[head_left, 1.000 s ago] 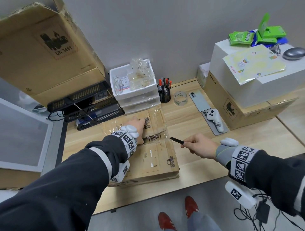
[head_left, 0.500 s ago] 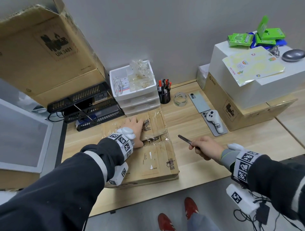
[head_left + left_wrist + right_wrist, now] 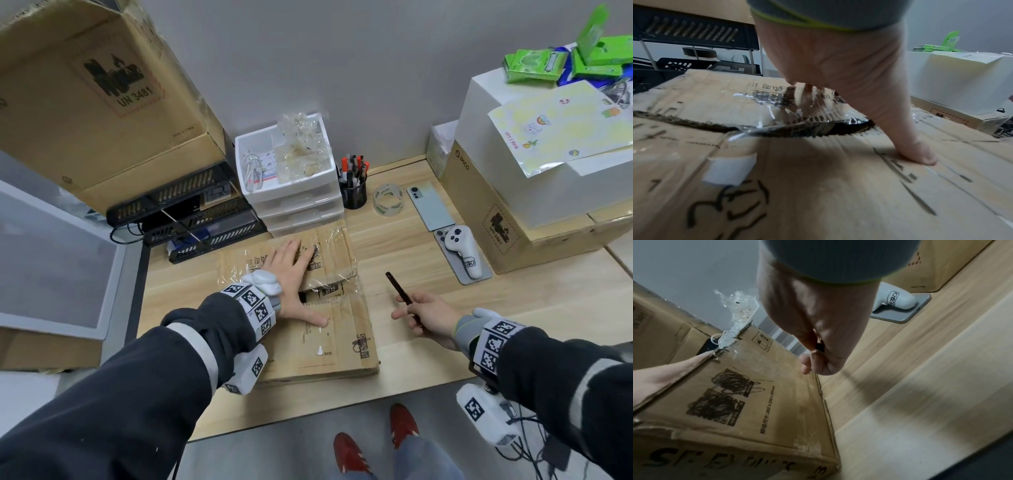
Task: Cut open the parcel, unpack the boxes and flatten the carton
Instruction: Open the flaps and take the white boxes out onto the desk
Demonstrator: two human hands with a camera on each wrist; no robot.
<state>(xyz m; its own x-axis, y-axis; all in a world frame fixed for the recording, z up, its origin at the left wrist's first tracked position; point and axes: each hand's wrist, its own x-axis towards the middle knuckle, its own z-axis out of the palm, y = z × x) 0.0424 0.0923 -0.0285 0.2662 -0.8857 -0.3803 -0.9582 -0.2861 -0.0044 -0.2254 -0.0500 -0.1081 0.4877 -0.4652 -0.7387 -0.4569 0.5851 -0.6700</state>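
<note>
A brown cardboard parcel (image 3: 342,339) lies on the wooden desk, its top seam slit, with torn clear tape (image 3: 337,274) along the gap. My left hand (image 3: 294,274) lies flat on the top, fingers on the far flap and thumb (image 3: 920,155) on the near flap. In the left wrist view a dark gap (image 3: 818,131) shows between the two flaps. To the right of the parcel, above the desk, my right hand (image 3: 421,318) grips a thin dark knife (image 3: 399,287), its blade pointing up and away. In the right wrist view the parcel's side (image 3: 748,395) fills the lower left.
White drawers (image 3: 294,195) and black trays (image 3: 191,219) stand behind the parcel. A pen cup (image 3: 354,192), tape roll (image 3: 388,200), phone (image 3: 431,209) and white controller (image 3: 462,250) lie at back right. Large cartons (image 3: 496,219) stand right. Desk edge (image 3: 342,407) is near me.
My right hand drew the knife away from the parcel's seam to the right and tilted the blade upward. My left hand spread flat over both flaps.
</note>
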